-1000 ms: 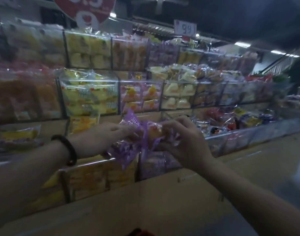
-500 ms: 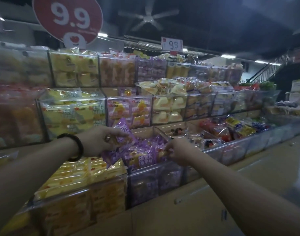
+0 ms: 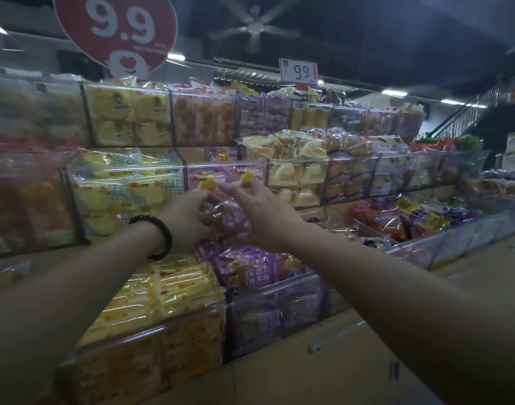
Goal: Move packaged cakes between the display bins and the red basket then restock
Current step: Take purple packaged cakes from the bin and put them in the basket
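Glossy plastic cake wrappers (image 3: 244, 273), clear bins (image 3: 274, 290)

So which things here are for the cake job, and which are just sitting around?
For the job: purple cake pack between left hand and right hand; purple cake bin below; yellow cake bin.
Just there: round 9.9 sign, small price tag, ceiling fan, staircase.

Dim shop aisle, pretty moody lighting

Dark ceiling with a white ceiling fan (image 3: 257, 26) and a few strip lights (image 3: 452, 101) glowing. A big round red 9.9 sign (image 3: 116, 27) hangs up left, with a small 9.9 price card (image 3: 298, 72) further back, a stair railing (image 3: 478, 112) far right, and a tan cabinet front (image 3: 279, 381) below.
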A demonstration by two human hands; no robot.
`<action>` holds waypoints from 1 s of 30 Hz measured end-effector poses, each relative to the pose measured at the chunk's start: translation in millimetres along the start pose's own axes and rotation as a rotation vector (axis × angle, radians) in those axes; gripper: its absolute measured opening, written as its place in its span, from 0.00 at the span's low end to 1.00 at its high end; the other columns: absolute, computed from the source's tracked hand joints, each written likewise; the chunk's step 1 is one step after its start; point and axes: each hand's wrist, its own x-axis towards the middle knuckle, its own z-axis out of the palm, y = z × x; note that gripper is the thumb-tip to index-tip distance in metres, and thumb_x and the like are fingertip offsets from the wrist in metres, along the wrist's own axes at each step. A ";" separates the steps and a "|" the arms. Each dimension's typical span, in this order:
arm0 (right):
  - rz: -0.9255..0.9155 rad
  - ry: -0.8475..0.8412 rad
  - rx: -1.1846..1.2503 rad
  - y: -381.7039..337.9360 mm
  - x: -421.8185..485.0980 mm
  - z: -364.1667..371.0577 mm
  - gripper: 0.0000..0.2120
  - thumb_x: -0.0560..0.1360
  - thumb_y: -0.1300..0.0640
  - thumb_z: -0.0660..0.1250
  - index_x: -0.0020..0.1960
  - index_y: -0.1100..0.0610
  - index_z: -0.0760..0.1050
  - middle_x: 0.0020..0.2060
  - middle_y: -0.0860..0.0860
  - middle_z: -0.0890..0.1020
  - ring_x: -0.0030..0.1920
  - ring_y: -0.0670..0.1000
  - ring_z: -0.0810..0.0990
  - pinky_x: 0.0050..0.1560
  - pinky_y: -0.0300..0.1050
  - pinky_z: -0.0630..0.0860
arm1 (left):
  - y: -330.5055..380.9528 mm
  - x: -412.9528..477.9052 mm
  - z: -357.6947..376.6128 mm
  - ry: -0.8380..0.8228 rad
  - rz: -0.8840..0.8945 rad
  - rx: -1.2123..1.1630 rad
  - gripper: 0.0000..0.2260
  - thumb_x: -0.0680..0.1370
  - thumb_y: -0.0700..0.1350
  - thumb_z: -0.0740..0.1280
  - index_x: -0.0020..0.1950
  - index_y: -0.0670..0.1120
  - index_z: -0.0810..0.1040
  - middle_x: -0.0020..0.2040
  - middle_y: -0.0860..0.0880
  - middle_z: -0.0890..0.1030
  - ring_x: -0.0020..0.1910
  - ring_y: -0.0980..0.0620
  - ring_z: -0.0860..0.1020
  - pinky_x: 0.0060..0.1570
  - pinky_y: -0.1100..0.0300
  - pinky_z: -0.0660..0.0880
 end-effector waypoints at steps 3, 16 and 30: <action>-0.062 0.094 -0.097 -18.5 15.0 10.4 0.42 0.73 0.54 0.78 0.79 0.43 0.58 0.73 0.53 0.70 0.69 0.58 0.72 0.48 0.53 0.79 | -6.9 -0.7 3.8 0.081 0.048 -0.047 0.27 0.69 0.39 0.82 0.65 0.55 0.80 0.53 0.57 0.83 0.51 0.56 0.82 0.43 0.65 0.76; 0.226 0.086 -0.092 34.2 83.7 78.2 0.12 0.78 0.60 0.68 0.60 0.49 0.79 0.56 0.54 0.82 0.62 0.61 0.76 0.55 0.55 0.77 | -105.1 -12.4 61.8 0.197 -0.136 0.027 0.12 0.76 0.52 0.73 0.53 0.58 0.71 0.48 0.60 0.78 0.55 0.55 0.78 0.80 0.43 0.53; 0.493 0.077 0.107 26.3 116.2 134.9 0.29 0.75 0.51 0.78 0.68 0.55 0.64 0.71 0.62 0.64 0.62 0.64 0.76 0.61 0.57 0.78 | -115.4 -9.3 57.0 0.253 -0.184 -0.107 0.10 0.77 0.51 0.71 0.55 0.59 0.72 0.55 0.57 0.72 0.61 0.50 0.72 0.62 0.48 0.76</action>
